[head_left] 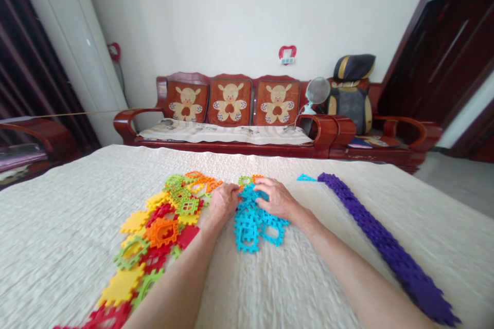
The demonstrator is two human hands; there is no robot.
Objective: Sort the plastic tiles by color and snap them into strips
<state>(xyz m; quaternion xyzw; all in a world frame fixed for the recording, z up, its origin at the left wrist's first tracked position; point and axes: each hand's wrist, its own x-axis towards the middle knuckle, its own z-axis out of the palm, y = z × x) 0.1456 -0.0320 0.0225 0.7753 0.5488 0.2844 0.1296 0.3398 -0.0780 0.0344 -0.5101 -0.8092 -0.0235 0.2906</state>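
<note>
A pile of blue toothed plastic building pieces (247, 229) lies on the cloth in front of me, some of them frame-shaped with cut-out middles. My left hand (225, 201) is at the pile's left edge, fingers curled together; what they pinch, if anything, is hidden. Across from it, my right hand (278, 198) rests over the pile's upper right, thumb and fingers apart and touching blue pieces. Just beyond the hands lie a green piece (244, 180) and an orange piece (257, 178), partly covered. Left of my left arm spreads a heap of red, yellow, green and orange pieces (162, 232).
A long row of purple pieces (380, 244) runs slantwise at the right, with a blue triangular piece (306, 178) by its far end. Beyond the cloth-covered surface (69, 205) stand a wooden sofa (227, 150) with bear cushions, a small fan (317, 91) and an armchair (419, 131).
</note>
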